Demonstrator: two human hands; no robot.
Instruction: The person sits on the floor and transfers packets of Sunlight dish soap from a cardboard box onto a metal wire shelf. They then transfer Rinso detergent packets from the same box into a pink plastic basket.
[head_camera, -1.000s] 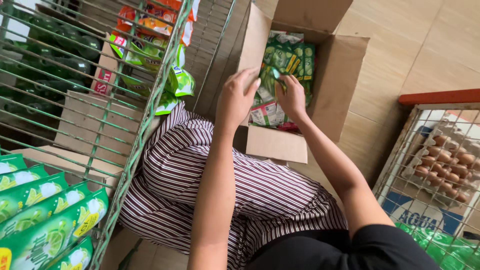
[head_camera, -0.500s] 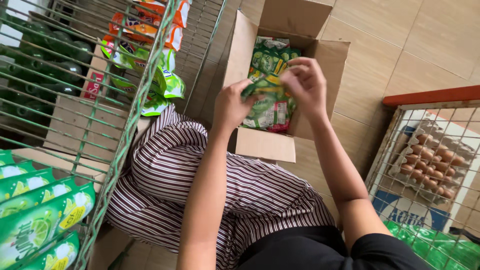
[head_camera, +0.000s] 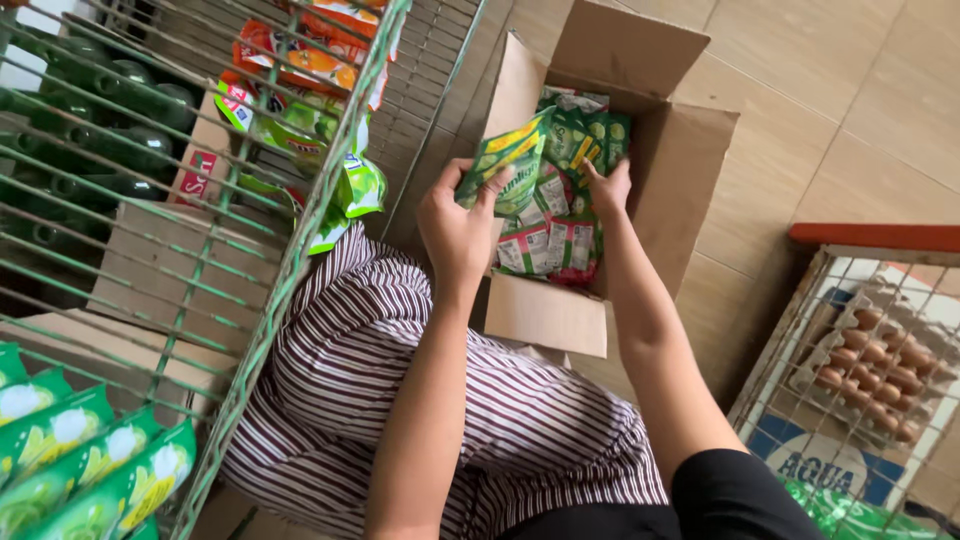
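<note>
Open cardboard box on tiled floor, packed with green sachets. Left hand fingers pinch a green sachet strip above the box's left wall; right hand fingers spread over sachets inside. Wire rack holds sachets, bottles.

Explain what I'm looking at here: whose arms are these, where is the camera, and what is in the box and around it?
The camera sits on a person's head and looks down, so both bare arms are their own. The left hand grips a bunch of green sachets lifted above an open cardboard box on the tiled floor. The right hand reaches into the box among more packets. Striped cloth covers the person's lap. On the left is a green wire rack with green bottles and hanging sachets. On the right, a wire basket holds a tray of eggs.
</note>
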